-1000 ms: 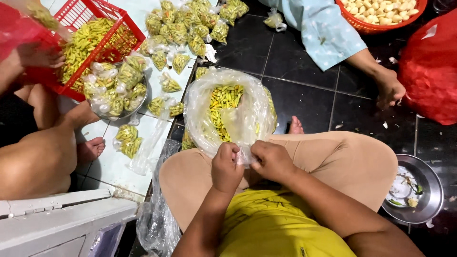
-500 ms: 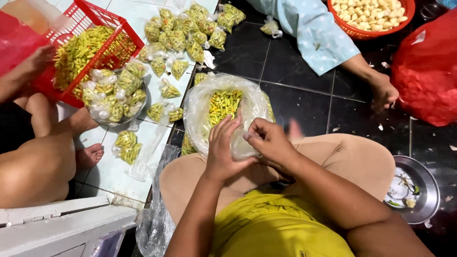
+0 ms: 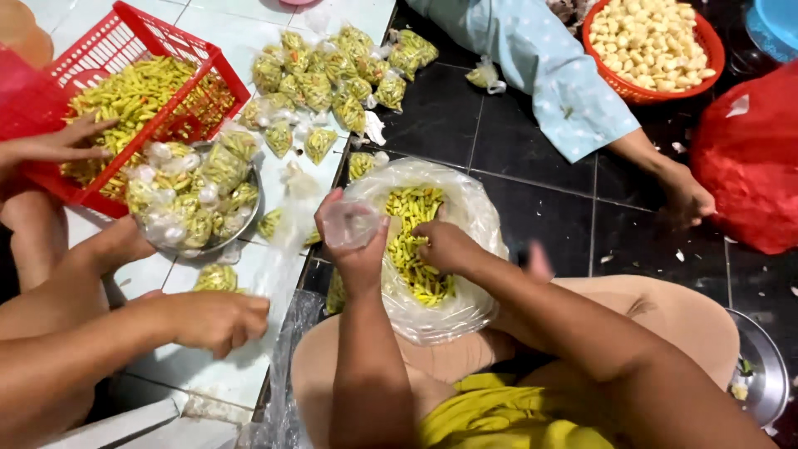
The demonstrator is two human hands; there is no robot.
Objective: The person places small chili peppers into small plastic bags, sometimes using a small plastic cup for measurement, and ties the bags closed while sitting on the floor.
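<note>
My left hand point(image 3: 356, 249) holds up a small clear plastic bag point(image 3: 350, 223), empty as far as I can see. My right hand point(image 3: 445, 246) reaches into a large clear plastic bag point(image 3: 474, 216) that rests against my knees and is filled with small yellow-green chillies point(image 3: 413, 237). Its fingers are curled among the chillies; whether they grip any is hidden.
A co-worker at the left has one hand point(image 3: 62, 143) on a red basket point(image 3: 133, 37) of chillies and another hand point(image 3: 212, 320) low over the white tiles. A metal bowl point(image 3: 241, 229) and the floor hold several packed small bags point(image 3: 332, 71). An orange basket point(image 3: 648, 46) and red sack point(image 3: 748, 158) stand at the right.
My hands parted from in front of my lap: the left lifted the small bag, the right went into the big chilli bag. The co-worker's arm came into view at the lower left.
</note>
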